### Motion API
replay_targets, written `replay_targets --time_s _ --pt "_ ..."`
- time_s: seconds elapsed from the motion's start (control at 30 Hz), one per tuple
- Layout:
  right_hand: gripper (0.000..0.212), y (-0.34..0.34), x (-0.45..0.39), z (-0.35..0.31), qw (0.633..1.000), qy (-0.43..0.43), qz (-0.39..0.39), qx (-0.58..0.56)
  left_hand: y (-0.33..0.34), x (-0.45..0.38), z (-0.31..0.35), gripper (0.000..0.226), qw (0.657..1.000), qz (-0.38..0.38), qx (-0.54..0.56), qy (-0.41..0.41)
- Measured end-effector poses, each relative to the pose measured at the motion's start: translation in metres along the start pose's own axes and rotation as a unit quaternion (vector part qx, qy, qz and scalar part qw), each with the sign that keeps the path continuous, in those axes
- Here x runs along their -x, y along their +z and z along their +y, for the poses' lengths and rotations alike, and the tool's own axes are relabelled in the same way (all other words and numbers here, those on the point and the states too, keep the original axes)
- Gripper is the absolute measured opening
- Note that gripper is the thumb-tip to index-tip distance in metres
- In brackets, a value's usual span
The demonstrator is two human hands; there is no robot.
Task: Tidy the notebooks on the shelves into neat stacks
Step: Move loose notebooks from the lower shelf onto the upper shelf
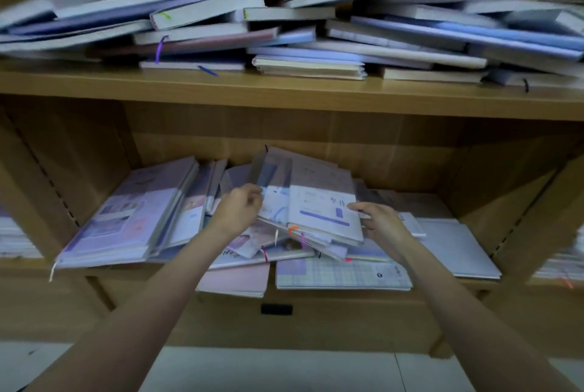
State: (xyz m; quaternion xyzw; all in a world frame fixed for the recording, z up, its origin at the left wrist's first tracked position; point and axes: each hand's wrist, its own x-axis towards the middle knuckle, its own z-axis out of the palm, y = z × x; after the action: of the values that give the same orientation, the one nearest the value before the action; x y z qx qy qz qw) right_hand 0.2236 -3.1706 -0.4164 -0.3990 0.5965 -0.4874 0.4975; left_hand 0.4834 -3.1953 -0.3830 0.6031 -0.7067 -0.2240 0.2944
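Two hands, left and right, grip one tilted notebook bundle

A single wide-angle head-worn view looks forward and slightly down, close to a wooden bookcase, with both forearms reaching from the bottom edge toward the lower shelf.

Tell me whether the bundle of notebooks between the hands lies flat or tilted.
Tilted. The bundle of notebooks is propped up at the back, sloping toward the person, with the left hand and right hand gripping its sides above the loose notebooks below.
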Motion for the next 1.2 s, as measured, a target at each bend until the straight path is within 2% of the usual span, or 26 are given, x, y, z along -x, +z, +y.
replay_targets --time_s 0.13,0.17,0.23,0.33,0.4,0.43,0.5,0.57,0.6,0.63,0.67,0.7,0.77,0.93,1.0,1.1,1.2 --pt "0.06 0.013 -0.006 0.0 0.997 0.011 0.003 0.08 0.015 -0.006 0.025 0.038 0.992 -0.055 -0.107 -0.027" --pt "0.066 0.015 -0.006 0.002 0.996 0.013 0.004 0.089 0.019 -0.006 0.029 0.042 0.99 -0.066 -0.12 -0.035" --pt "0.066 0.017 -0.004 0.003 0.996 0.016 -0.006 0.083 0.023 -0.005 0.038 0.041 0.989 -0.092 -0.09 -0.066" --pt "0.059 0.011 0.005 0.009 0.997 0.013 -0.037 0.072 0.028 0.001 0.045 0.022 0.986 -0.129 0.011 -0.107" --pt "0.061 0.011 0.013 0.011 0.996 0.017 -0.05 0.073 0.029 0.007 0.047 0.027 0.982 -0.154 0.002 -0.113" --pt "0.061 0.011 0.016 0.009 0.996 0.02 -0.045 0.076 0.029 0.01 0.048 0.03 0.981 -0.157 -0.011 -0.113" --pt "0.056 0.012 0.019 0.003 0.997 0.021 -0.026 0.068 0.026 0.011 0.047 0.017 0.982 -0.152 0.007 -0.114" --pt "0.055 0.011 0.018 -0.01 0.997 0.012 -0.002 0.072 0.02 0.01 0.043 0.027 0.984 -0.147 0.039 -0.094" --pt "0.062 0.01 0.019 -0.017 0.996 0.012 0.008 0.083 0.018 0.01 0.041 0.026 0.982 -0.146 0.069 -0.096" --pt "0.068 0.008 0.018 -0.023 0.995 0.02 0.014 0.098 0.016 0.012 0.041 0.011 0.979 -0.157 0.094 -0.095" --pt "0.066 0.006 0.02 -0.029 0.993 0.027 0.012 0.111 0.015 0.014 0.039 0.014 0.977 -0.157 0.109 -0.092" --pt "0.061 0.005 0.022 -0.034 0.992 0.03 0.011 0.12 0.015 0.016 0.038 0.034 0.977 -0.156 0.11 -0.091" --pt "0.058 0.004 0.029 -0.041 0.991 0.022 0.024 0.129 0.012 0.023 0.037 0.051 0.979 -0.156 0.108 -0.076" --pt "0.066 -0.003 0.049 -0.06 0.996 -0.007 0.042 0.079 0.009 0.038 0.035 0.054 0.973 -0.175 0.14 -0.061" --pt "0.061 -0.005 0.065 -0.069 0.998 -0.019 0.021 0.065 0.004 0.044 0.037 0.051 0.96 -0.168 0.207 -0.081" --pt "0.054 -0.005 0.096 -0.076 0.998 -0.03 -0.046 0.042 -0.009 0.057 0.039 0.035 0.911 -0.215 0.332 -0.119" --pt "0.046 0.0 0.121 -0.085 0.989 -0.069 -0.119 0.054 -0.028 0.071 0.033 0.024 0.867 -0.249 0.417 -0.114"
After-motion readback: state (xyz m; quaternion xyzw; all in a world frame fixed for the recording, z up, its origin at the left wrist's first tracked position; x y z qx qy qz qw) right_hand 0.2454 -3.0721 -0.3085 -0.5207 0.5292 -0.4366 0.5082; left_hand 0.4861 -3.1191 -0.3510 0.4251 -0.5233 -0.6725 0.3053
